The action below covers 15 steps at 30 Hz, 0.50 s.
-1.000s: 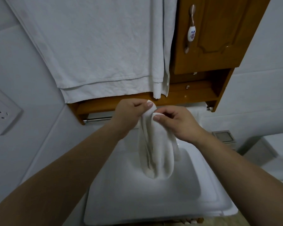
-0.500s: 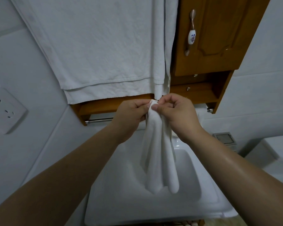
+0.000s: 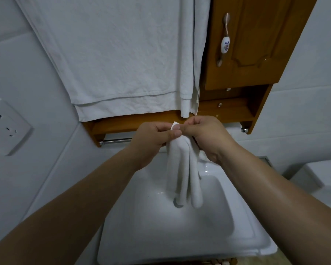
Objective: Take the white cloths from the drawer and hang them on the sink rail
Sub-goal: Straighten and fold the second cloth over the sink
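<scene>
Holding small white terry cloth by its top edge, both hands pinching it w/ thumb + forefinger right at the same spot. Left hand and right hand are touching at the fingertips, other fingers curled in; a small corner of cloth sticks up between the thumbs.

Cloth hangs straight down in 3–4 loose folds, bunched narrow, lower ends dangling over the white ceramic sink basin, about level w/ the drain, prob not resting on the basin. Fabric looks soft, limp and dry, no stains seen. It'll sag wherever it isn't supported.

Step in hand, imo: finding corners/top edge to open it out before draping. To do it well:
- slide hands apart along the top edge, keep the pinch on, so folds fall open flat
- lift over the thin chrome rail under the wooden shelf, feed edge from the front, let approx half drop behind
- even both sides or it slips off, rail is smooth metal
- visible free rail is left of the hands; the rest is hidden behind them, so can't tell how much room is there.

Above: big white towel hangs over the shelf front, bottom hem close above the hands. Don't snag it. Brown wooden cabinet door w/ ceramic-inset handle top right. White wall socket far left, well apart.
</scene>
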{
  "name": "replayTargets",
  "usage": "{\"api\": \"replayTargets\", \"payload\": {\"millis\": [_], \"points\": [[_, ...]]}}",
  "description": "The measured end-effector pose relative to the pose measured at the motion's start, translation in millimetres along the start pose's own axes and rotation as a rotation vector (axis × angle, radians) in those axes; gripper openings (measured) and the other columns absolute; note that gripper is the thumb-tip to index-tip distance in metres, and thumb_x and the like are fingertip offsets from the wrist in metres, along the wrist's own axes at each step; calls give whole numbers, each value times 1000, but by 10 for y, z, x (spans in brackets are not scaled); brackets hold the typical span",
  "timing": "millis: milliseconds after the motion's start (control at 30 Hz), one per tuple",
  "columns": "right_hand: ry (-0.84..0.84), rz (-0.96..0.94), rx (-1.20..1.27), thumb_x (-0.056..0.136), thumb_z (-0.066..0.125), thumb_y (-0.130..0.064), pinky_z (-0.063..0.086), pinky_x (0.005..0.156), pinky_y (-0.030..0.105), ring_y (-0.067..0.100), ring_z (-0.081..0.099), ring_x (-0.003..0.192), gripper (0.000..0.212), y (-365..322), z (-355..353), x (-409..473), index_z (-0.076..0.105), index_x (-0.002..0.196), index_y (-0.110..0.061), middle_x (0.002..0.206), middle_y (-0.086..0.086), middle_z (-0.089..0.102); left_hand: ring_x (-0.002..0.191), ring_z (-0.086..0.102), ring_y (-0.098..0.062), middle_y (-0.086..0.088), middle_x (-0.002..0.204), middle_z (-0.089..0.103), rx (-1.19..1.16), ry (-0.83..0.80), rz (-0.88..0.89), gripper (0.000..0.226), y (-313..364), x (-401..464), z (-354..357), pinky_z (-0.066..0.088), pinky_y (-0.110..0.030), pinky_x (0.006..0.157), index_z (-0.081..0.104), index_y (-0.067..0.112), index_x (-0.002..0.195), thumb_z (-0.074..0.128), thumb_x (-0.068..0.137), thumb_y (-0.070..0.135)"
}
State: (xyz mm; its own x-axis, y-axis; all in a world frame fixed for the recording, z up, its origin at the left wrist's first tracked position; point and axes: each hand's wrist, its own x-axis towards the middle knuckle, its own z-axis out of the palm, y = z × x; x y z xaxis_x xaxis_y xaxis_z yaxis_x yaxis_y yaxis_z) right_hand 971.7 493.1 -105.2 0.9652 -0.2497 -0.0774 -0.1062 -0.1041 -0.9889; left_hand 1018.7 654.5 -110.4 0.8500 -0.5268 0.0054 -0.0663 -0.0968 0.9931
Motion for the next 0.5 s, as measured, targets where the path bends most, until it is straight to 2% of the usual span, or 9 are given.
{"api": "replayTargets", "payload": {"millis": [100,233,333,500], "points": [[-16,32,26,78,82,-29,39,56,27,13,52,60,24,-21,18,14,71,82,-8,69,4,62,98,70,-26,-10,100,75,-36,41,2,17,-23,8,14,55,-38,90,75,9,103,64,90,10],[-82,69,134,79,81,-21,49,62,32,22,61,71,18,-22,28,37,71,86,-8,79,12,68,104,68,-31,-17,108,72,-146,20,-5,22,-59,21,-31,54,-41,93,71,2,109,61,91,10],[-145,120,219,82,79,-20,57,74,36,26,69,81,23,-43,41,39,71,96,-4,93,18,74,109,66,-34,-20,115,69,-196,-3,-21,29,-96,25,-87,52,-43,96,66,-4,116,59,92,13],[-192,32,223,87,74,-22,59,76,36,24,72,81,18,-58,65,26,72,98,-9,90,10,76,105,66,-37,-23,111,69,-235,67,-58,28,-102,68,-140,55,-41,88,65,-3,114,53,98,16]]}}
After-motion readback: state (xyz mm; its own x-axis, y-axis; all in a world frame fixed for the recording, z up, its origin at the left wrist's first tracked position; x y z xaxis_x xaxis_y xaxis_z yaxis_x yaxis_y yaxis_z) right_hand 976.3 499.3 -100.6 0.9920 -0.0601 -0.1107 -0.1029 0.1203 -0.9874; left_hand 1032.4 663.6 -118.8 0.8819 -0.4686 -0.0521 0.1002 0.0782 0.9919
